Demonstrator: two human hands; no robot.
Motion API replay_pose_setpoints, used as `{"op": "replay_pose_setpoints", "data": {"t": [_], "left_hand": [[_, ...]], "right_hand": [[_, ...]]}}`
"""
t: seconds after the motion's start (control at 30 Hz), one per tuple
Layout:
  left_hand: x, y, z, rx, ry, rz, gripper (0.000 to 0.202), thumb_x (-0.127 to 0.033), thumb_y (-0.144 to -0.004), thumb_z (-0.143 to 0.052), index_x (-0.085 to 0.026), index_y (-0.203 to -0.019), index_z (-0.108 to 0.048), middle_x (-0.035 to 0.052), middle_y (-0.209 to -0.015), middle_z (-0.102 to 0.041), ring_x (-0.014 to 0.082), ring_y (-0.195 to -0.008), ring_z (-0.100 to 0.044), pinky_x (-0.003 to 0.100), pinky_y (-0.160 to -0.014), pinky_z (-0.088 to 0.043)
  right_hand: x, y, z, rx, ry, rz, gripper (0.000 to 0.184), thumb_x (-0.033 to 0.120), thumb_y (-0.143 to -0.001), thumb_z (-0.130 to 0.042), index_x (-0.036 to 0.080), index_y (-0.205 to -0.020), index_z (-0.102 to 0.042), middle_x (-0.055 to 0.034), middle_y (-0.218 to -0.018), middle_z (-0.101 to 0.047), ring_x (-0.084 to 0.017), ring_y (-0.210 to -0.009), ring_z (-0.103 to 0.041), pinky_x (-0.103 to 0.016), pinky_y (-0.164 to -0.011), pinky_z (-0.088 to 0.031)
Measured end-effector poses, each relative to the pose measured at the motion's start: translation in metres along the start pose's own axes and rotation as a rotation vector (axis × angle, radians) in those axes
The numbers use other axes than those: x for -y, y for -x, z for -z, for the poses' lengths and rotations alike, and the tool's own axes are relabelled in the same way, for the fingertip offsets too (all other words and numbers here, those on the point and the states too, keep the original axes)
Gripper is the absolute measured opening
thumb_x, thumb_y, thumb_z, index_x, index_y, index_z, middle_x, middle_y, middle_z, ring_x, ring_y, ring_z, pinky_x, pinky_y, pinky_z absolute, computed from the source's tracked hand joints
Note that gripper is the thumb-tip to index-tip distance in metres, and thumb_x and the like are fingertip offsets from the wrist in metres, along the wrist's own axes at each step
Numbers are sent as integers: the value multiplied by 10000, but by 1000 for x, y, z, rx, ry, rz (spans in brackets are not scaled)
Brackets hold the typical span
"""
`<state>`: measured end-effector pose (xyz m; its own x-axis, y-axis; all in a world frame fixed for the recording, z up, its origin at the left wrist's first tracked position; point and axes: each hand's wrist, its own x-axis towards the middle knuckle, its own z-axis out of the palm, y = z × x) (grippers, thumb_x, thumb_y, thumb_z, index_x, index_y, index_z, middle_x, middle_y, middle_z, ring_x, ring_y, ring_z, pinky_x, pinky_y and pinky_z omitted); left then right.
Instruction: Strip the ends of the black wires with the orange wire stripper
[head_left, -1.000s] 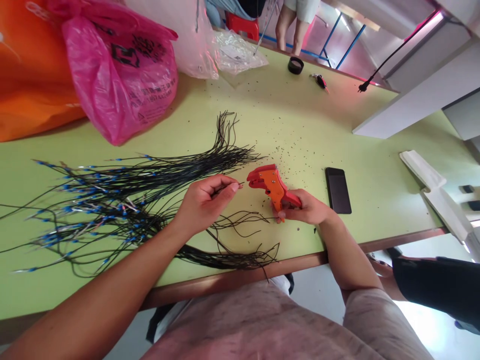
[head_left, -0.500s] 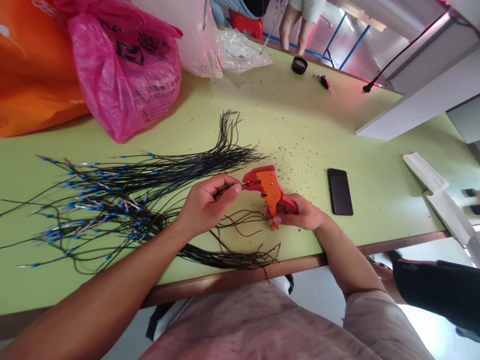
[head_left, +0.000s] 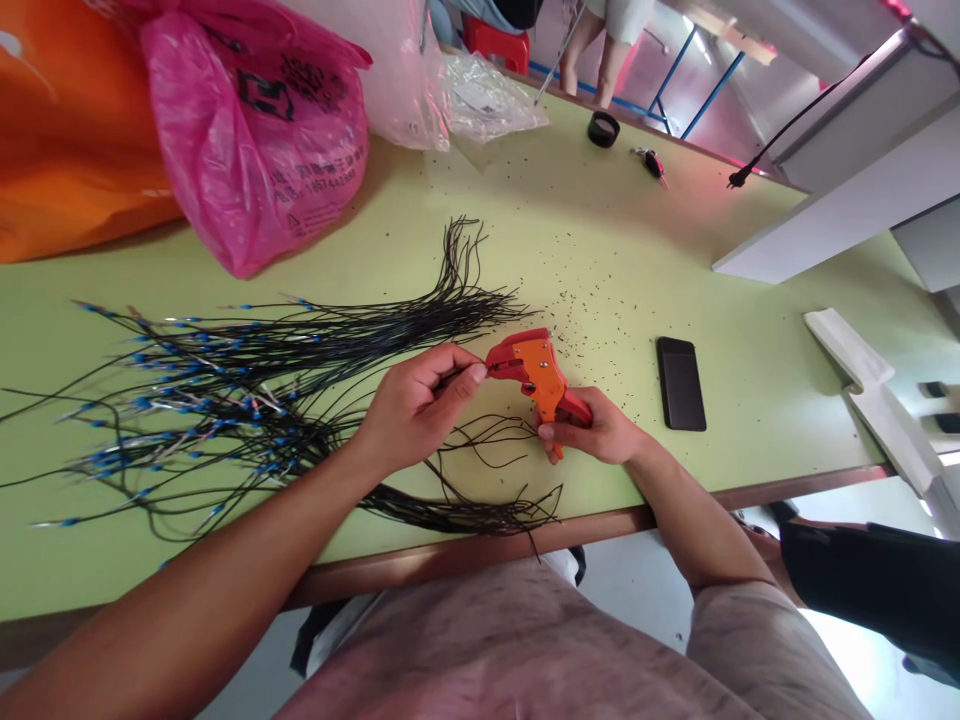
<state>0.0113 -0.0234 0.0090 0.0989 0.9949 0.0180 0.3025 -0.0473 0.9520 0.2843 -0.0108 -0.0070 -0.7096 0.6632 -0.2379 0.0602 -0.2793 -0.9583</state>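
My left hand (head_left: 426,402) pinches a thin black wire between thumb and fingers, its end at the jaws of a wire stripper. The red and orange wire stripper (head_left: 541,368) is gripped by its handles in my right hand (head_left: 592,428). Behind my left hand lies a bundle of black wires (head_left: 397,322) with blue connectors toward the left. A second bundle of black wires (head_left: 450,512) runs under my left forearm to the table's front edge. Whether the wire's tip is inside the jaws is too small to tell.
Small black scraps (head_left: 592,290) dot the green table (head_left: 637,250). A phone (head_left: 681,384) lies to the right. A pink bag (head_left: 262,150), an orange bag (head_left: 67,140) and clear plastic (head_left: 491,100) stand at the back left. A tape roll (head_left: 603,129) and a power plug (head_left: 739,178) are farther back.
The grip of my right hand on the stripper's handles has shifted slightly. My left hand still holds the wire at the jaws; the view has moved a little.
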Motion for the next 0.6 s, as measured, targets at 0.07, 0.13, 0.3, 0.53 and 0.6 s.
{"op": "replay_pose_setpoints", "data": {"t": [0.07, 0.13, 0.3, 0.53, 0.6], "left_hand": [[1, 0, 0, 4, -7, -10, 311, -495, -961, -627, -200, -888, -692, -62, -590, -469, 121, -536, -368, 261, -510, -299], [0, 1, 0, 4, -14, -13, 303, -487, -969, -615, -205, -879, -677, -64, -590, -462, 123, -537, -367, 264, -516, -303], [-4, 4, 0, -4, -52, -35, 286, -469, -966, -595, -221, -832, -640, -64, -577, -462, 130, -535, -376, 271, -522, -316], [-6, 6, -1, -50, -48, -86, 251, -421, -960, -605, -222, -809, -630, -68, -561, -457, 122, -516, -354, 272, -517, -312], [-6, 5, -2, -44, -13, -67, 253, -427, -952, -616, -219, -809, -631, -69, -561, -445, 116, -508, -337, 267, -498, -288]], "right_hand": [[-1, 0, 0, -3, 11, 10, 315, 416, -997, -825, 146, -991, -663, -5, -760, -668, -135, -608, -675, -278, -609, -577], [-3, 0, 0, -14, 33, 19, 308, 413, -1002, -818, 152, -973, -658, -1, -744, -661, -136, -592, -678, -273, -591, -573], [-7, -1, -6, -80, 98, 29, 344, 458, -1003, -800, 182, -908, -618, 36, -627, -633, -120, -469, -616, -235, -473, -504], [-10, -4, -16, -186, 120, 34, 435, 501, -975, -815, 216, -800, -535, 78, -528, -540, -90, -385, -474, -220, -388, -422], [-7, -5, -13, -88, 65, 47, 404, 488, -967, -827, 201, -845, -570, 55, -569, -595, -106, -440, -543, -235, -453, -482]]}}
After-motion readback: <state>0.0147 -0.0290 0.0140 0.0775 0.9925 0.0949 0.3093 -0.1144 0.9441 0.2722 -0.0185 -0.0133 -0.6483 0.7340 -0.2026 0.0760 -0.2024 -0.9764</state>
